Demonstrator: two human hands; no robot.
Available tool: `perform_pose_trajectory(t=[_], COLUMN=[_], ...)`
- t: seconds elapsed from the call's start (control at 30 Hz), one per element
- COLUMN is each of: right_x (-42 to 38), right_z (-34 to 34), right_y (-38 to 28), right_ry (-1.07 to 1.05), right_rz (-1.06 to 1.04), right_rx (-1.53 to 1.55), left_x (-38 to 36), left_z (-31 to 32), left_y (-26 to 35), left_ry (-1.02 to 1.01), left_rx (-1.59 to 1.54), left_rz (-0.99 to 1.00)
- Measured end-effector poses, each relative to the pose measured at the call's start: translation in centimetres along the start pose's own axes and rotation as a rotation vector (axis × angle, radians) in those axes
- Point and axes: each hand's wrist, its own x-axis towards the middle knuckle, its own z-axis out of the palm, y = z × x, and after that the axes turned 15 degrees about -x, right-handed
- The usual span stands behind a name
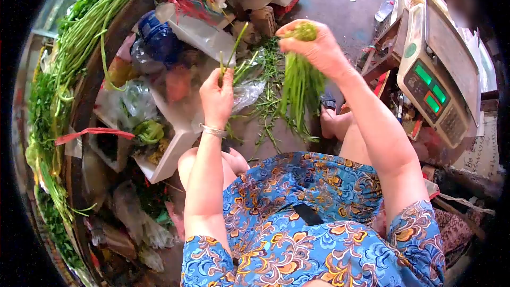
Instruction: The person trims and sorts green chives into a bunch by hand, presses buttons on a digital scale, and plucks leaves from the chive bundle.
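My right hand (319,50) is closed around a thick bunch of long, thin green stalks (302,93). The bunch hangs down from my fist, its tight upper end showing above the fingers. To the left, my left hand (217,93) pinches a few green stalks (237,45) between thumb and fingers, pointing up and to the right. Between and below the hands, loose green trimmings (265,106) lie scattered on the floor.
On the right stands a scale (433,85) with lit green and red displays. Long green vegetables (119,5) line a curved ledge at left. Below it are a white foam box (169,154), plastic bags (127,101) and a blue container (159,34). Red ties (196,0) hang at the top.
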Motion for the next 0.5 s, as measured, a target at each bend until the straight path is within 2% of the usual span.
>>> perform_pose_trajectory(t=[0.1, 0.17, 0.2, 0.23, 0.3, 0.4, 0.47, 0.5], right_x=[0.0, 0.2, 0.0, -0.2, 0.0, 0.5, 1.2, 1.3], right_z=[2.2, 3.5, 4.0, 4.5, 5.1, 3.9, 2.0, 0.7], right_y=[-0.3, 0.8, 0.3, 0.6, 1.0, 0.5, 0.4, 0.0], right_ry=[-0.081, -0.130, -0.166, -0.181, -0.164, 0.005, 0.113, 0.145], right_rz=[-0.027, -0.044, -0.043, -0.076, -0.111, -0.071, -0.034, 0.010], right_rx=[-0.103, -0.044, -0.099, -0.117, -0.172, -0.167, -0.088, 0.000], left_x=[-0.5, -0.7, -0.7, -0.8, -1.0, -1.1, -0.6, -0.1], left_z=[1.8, 2.4, 2.7, 2.9, 3.1, 2.8, 1.6, 0.8], left_y=[0.6, 0.8, 0.8, 0.8, 0.9, 0.8, -0.1, -1.1], left_ry=[-0.031, -0.047, -0.071, -0.096, -0.120, -0.131, -0.074, -0.061], left_rx=[0.053, 0.135, 0.177, 0.219, 0.248, 0.326, 0.119, 0.057], left_rz=[0.060, 0.080, 0.150, 0.221, 0.227, 0.204, 0.123, 0.175])
